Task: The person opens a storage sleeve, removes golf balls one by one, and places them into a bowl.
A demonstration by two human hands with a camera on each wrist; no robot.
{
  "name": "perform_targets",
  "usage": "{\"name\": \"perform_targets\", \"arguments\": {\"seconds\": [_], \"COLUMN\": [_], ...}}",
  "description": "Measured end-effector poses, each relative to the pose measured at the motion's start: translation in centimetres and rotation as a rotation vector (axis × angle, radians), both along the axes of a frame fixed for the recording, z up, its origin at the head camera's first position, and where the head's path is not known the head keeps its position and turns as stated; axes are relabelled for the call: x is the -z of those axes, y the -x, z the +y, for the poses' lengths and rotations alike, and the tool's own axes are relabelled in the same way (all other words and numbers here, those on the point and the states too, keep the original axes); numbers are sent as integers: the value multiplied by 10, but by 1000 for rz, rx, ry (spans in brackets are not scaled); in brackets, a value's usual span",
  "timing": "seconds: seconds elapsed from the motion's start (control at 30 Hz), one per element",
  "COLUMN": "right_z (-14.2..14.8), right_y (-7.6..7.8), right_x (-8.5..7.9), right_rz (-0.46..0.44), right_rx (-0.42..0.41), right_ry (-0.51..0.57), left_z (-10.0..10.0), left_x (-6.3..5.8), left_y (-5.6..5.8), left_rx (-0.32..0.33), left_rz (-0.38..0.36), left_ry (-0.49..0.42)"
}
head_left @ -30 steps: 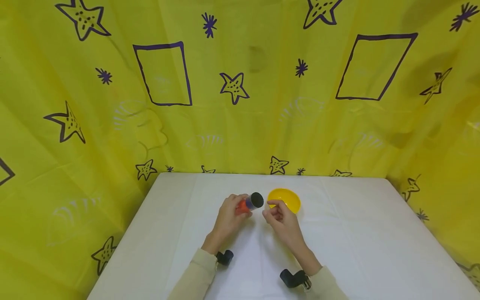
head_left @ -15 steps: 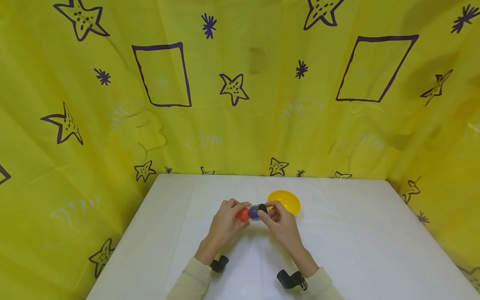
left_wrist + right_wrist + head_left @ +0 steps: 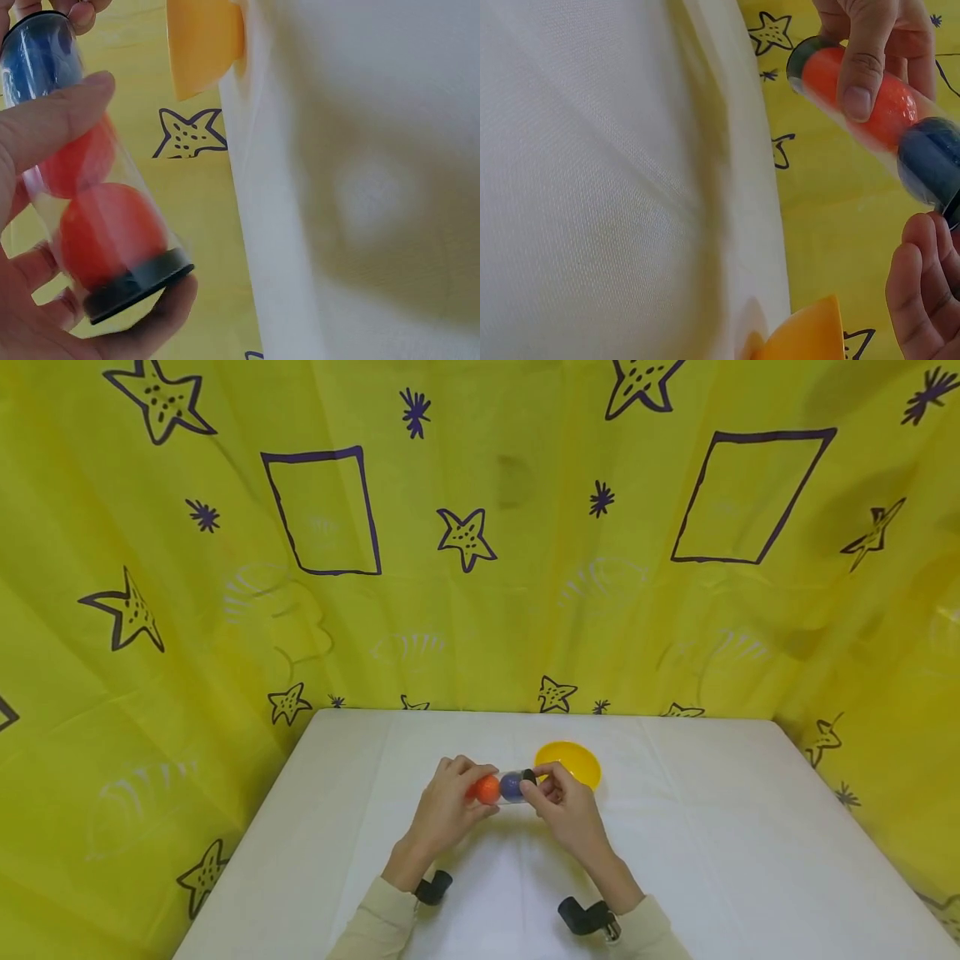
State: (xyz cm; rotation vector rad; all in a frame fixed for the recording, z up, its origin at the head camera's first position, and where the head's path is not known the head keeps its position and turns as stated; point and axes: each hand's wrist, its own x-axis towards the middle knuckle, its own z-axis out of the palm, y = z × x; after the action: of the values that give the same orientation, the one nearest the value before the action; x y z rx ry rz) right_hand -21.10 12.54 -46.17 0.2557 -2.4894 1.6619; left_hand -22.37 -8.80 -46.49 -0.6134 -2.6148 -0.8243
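My left hand (image 3: 442,806) grips a clear plastic tube (image 3: 142,195) with a black cap at each end. Inside sit two orange-red balls (image 3: 112,232) and a dark blue ball (image 3: 932,154), in a row. In the head view the tube lies roughly level above the table, blue ball toward the right. My right hand (image 3: 572,814) pinches the black cap (image 3: 529,777) at that end between thumb and index finger. Its other fingers are curled. The far black cap (image 3: 139,289) shows in the left wrist view, with a left fingertip against it.
A yellow bowl (image 3: 577,756) stands on the white-covered table (image 3: 697,827), just beyond my right hand. Behind the table and at its sides hangs a yellow curtain (image 3: 525,610) with drawn stars. A black wrist camera mount (image 3: 585,917) sits at my right wrist.
The tube has turned from pointing its capped end toward the head camera to lying sideways. My right hand, earlier apart from it, has taken hold of the cap at the blue ball's end.
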Motion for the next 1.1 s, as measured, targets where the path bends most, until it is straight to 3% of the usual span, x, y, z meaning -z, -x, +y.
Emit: {"name": "perform_targets", "arguments": {"seconds": [0.23, 0.8, 1.1], "right_z": [5, 10, 11], "right_y": [-1, 0, 1], "right_x": [1, -3, 1], "right_rz": [-3, 2, 11], "right_rx": [-53, -139, -170], "right_ry": [7, 23, 35], "left_z": [-6, -16, -22], "left_x": [4, 4, 0], "left_y": [2, 6, 6], "left_rx": [48, 146, 167], "left_rz": [-22, -68, -140], "left_ry": [-88, -67, -28]}}
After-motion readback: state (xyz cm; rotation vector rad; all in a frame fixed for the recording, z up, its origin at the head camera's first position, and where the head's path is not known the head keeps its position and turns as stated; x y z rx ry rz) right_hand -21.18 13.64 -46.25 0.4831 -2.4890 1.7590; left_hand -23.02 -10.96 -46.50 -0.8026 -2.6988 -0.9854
